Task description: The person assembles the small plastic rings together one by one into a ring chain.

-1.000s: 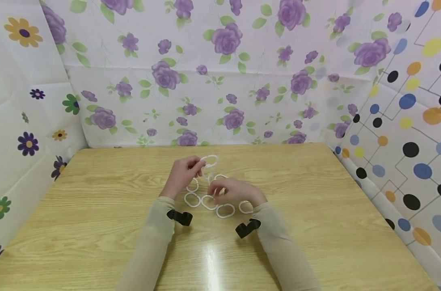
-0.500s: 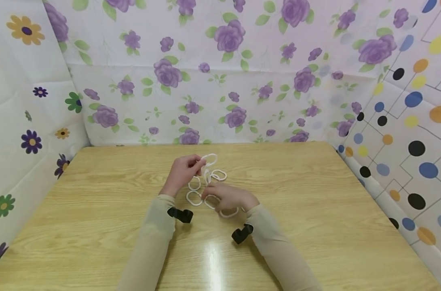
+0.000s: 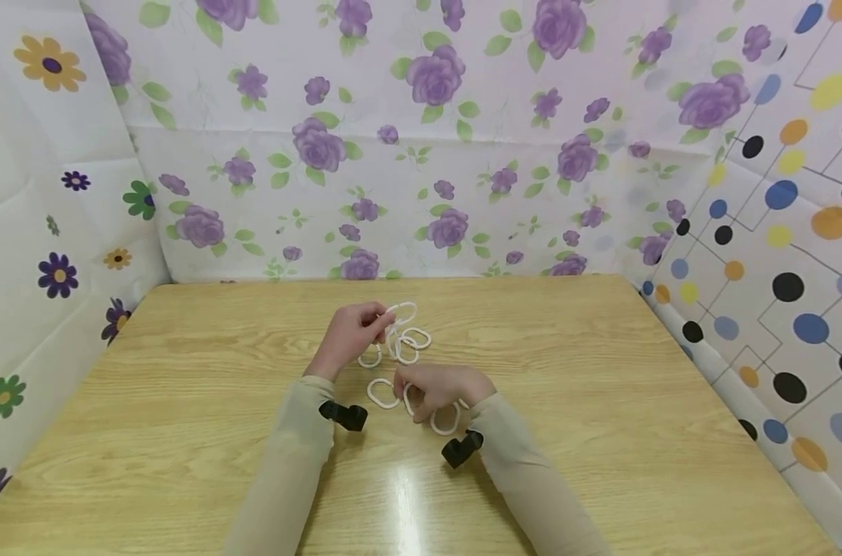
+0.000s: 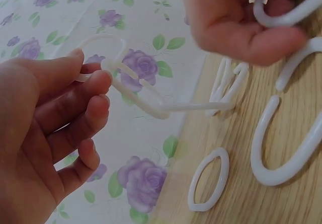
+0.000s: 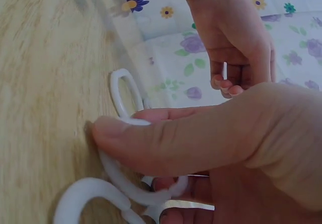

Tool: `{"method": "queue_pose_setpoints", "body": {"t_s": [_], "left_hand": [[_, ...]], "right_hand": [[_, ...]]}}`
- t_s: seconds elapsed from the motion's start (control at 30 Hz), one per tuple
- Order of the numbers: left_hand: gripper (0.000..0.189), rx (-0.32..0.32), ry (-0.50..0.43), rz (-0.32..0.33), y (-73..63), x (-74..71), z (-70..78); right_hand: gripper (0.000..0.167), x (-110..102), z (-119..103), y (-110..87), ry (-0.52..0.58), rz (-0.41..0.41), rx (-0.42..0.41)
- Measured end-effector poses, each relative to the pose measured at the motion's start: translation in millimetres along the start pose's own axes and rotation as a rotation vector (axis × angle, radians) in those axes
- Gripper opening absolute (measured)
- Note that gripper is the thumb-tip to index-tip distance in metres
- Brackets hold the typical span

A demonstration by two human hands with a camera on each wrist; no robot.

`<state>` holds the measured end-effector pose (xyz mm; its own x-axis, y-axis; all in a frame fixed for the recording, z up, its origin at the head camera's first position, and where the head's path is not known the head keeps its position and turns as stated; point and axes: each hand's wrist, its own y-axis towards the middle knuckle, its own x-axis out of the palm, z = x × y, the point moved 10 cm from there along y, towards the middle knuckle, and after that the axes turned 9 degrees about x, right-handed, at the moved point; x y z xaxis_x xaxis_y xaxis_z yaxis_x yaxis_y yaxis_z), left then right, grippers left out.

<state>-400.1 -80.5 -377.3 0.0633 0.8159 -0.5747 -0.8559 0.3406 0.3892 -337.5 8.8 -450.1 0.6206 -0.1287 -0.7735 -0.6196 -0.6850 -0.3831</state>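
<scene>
Left sleeve, right sleeve: beige, wrist-length, lightly creased | left camera, right camera: small, black, blocky | left hand, right hand: bare

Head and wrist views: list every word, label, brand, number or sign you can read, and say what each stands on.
None: no text can be read in any view.
Rings: no lettering visible.
Wall cloths: printed patterns only, no words.
Table: wood grain, no text.
Black wrist devices: any marking is too small to read.
</scene>
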Motion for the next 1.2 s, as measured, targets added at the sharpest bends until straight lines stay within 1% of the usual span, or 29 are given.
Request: {"method": "queue_pose_setpoints", "body": {"t_s": [0.07,0.13,0.2,0.27,0.37,0.43,0.5,0.6,0.7,0.8,0.9,1.0,1.13,1.2], "left_hand": [[0.024,0.007,0.003,0.002,0.2,0.4,0.1],[0.024,0.014,0.007,0.000,0.4,1.2,0.7],[0.026,0.014,0.006,-0.009,0.2,2.6,1.1],[0.028,0.013,0.004,-0.017,-0.3,3.5,1.6],[0.030,0.011,0.004,-0.032,-1.0,4.9,2.5],[0.031,0.014,0.005,-0.039,-1.1,5.5,3.1],[0.031,0.015,0.005,-0.045,-1.3,6.0,3.8],[0.030,0.014,0.008,-0.051,-1.4,6.4,4.2],[0.030,0.010,0.013,-0.054,-1.1,6.7,4.2],[0.029,0.003,0.009,-0.059,-0.6,7.8,4.0],[0.027,0.009,0.008,-0.072,0.5,10.6,4.9],[0.027,0.015,0.010,-0.090,0.7,13.9,5.8],[0.027,0.018,0.014,-0.109,0.3,17.6,6.0],[0.028,0.018,0.018,-0.114,0.5,19.2,6.1]], "right_hand": [[0.029,0,0,-0.3,0.026,-0.010,-0.012],[0.021,-1,1,-0.8,0.025,-0.011,-0.008],[0.013,-3,3,-1.8,0.022,0.005,0.001],[0.007,-9,3,-3.1,0.011,0.047,-0.007],[0.010,-21,4,-6.3,-0.002,0.141,-0.024],[0.011,-30,5,-9.9,-0.030,0.211,-0.029],[0.009,-38,7,-14.1,-0.058,0.260,-0.029],[0.005,-48,10,-19.3,-0.115,0.325,-0.019],[0.010,-56,17,-23.1,-0.128,0.370,0.011],[0.012,-61,26,-25.4,-0.083,0.387,0.061],[0.014,-68,33,-29.2,-0.006,0.414,0.093],[0.017,-79,34,-34.7,0.072,0.486,0.075],[0.018,-94,36,-43.6,0.155,0.611,0.044],[0.019,-100,39,-47.9,0.187,0.666,0.051]]}}
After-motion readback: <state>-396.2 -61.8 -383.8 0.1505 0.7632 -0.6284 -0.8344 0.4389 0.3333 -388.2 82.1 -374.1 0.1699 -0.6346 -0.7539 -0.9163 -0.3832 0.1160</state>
